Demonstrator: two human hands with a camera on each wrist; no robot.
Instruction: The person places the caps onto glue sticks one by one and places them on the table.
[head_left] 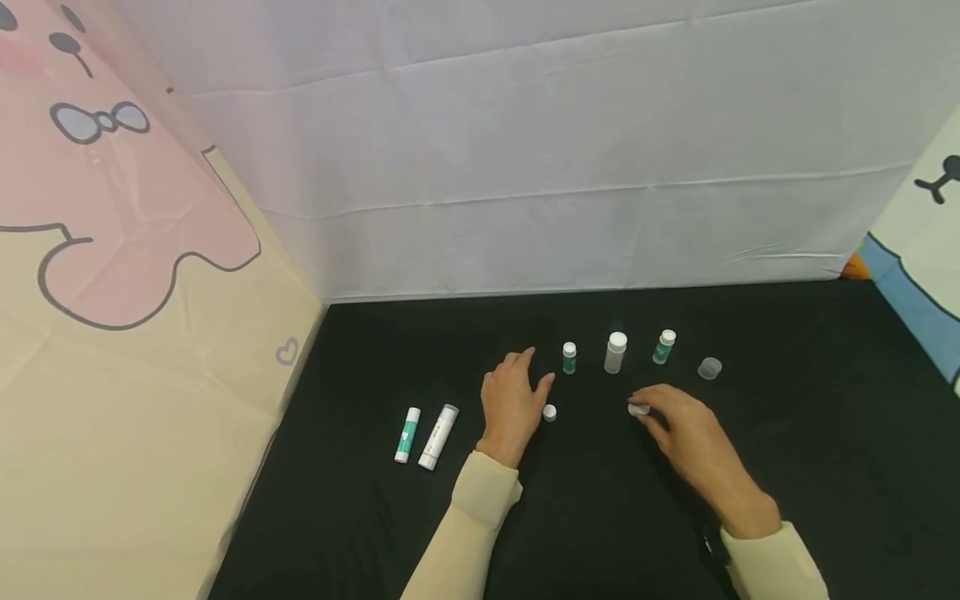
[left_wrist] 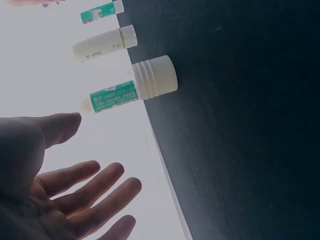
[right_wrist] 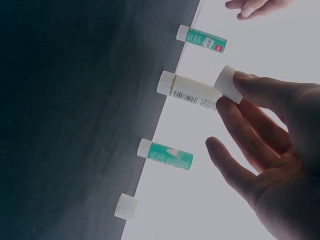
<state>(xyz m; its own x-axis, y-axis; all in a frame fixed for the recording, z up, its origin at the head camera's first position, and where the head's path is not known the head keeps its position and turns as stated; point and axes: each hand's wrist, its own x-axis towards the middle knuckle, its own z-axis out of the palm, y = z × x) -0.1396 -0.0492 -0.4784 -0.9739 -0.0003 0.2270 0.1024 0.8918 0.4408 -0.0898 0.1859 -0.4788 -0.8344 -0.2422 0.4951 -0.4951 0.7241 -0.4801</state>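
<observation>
My left hand (head_left: 513, 408) hovers with fingers spread and holds nothing. Beside it a small white cap (head_left: 550, 412) stands on the black cloth, in front of a short green glue stick (head_left: 569, 358); in the left wrist view the cap (left_wrist: 159, 77) overlaps the stick's base. Between thumb and fingers, my right hand (head_left: 686, 437) pinches a white cap (right_wrist: 228, 84). Beyond that hand, a thicker white glue stick (head_left: 615, 353) and another green glue stick (head_left: 663, 347) stand upright, their tops white. Right of these sits a translucent cap (head_left: 709, 368).
Left of my left hand lie a green-and-white glue stick (head_left: 407, 435) and a longer white glue stick (head_left: 438, 437), side by side. Black cloth (head_left: 585, 517) covers the table. A white curtain (head_left: 525, 167) hangs behind its far edge, with printed cloth at both sides.
</observation>
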